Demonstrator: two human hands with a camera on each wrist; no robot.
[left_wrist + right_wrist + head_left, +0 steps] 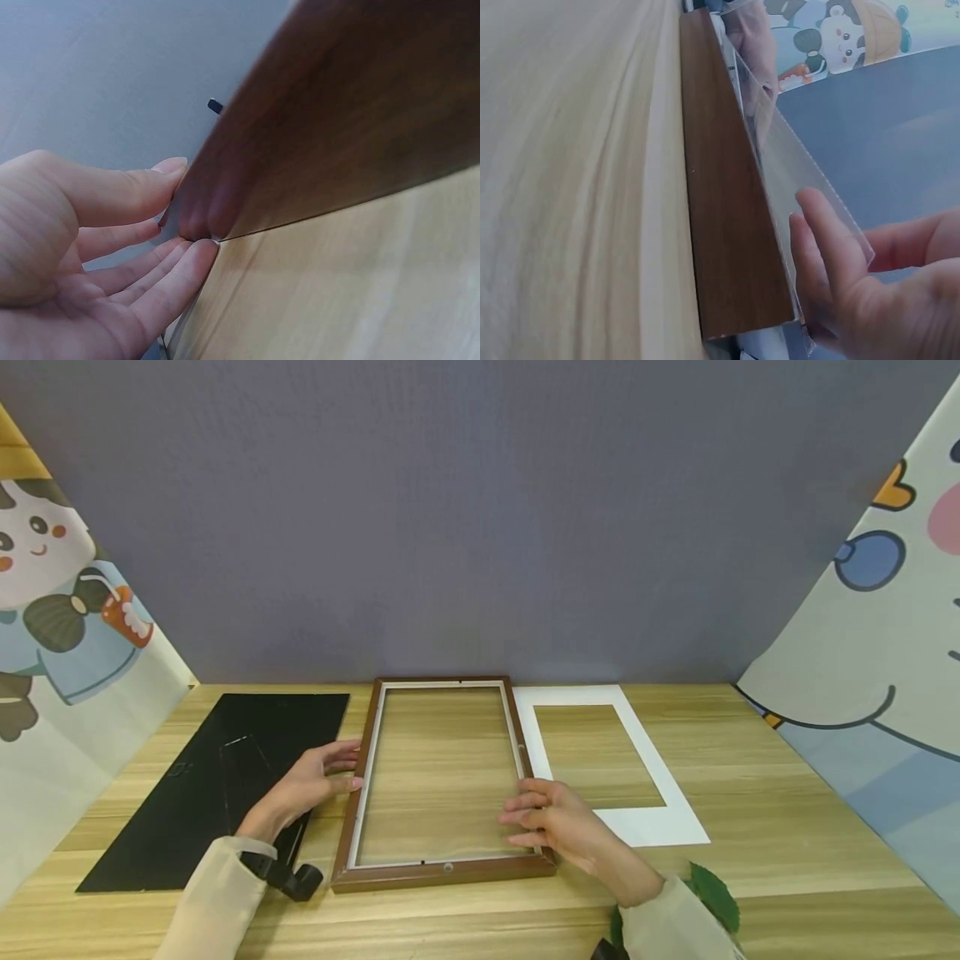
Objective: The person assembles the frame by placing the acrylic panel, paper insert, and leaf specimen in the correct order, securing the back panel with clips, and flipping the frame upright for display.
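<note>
A brown picture frame (445, 870) with a white inner edge lies on the table, between my hands. A clear sheet (793, 154) slants up out of it in the right wrist view; seen from above, it barely shows. My right hand (562, 822) pinches this sheet near a corner, its fingers reaching over the frame's right side. At the opposite side, my left hand (311, 781) touches the frame's outer edge with thumb and fairly straight fingertips. In the left wrist view the thumb is at the upper edge of the brown side and the other fingers are lower down.
Left of the frame lies a black backing board (161, 810), partly behind my left forearm. A white mat (637, 827) with a rectangular opening lies to the right. Green leaves (714, 897) show beside my right sleeve. A grey panel (465, 527) stands behind the table.
</note>
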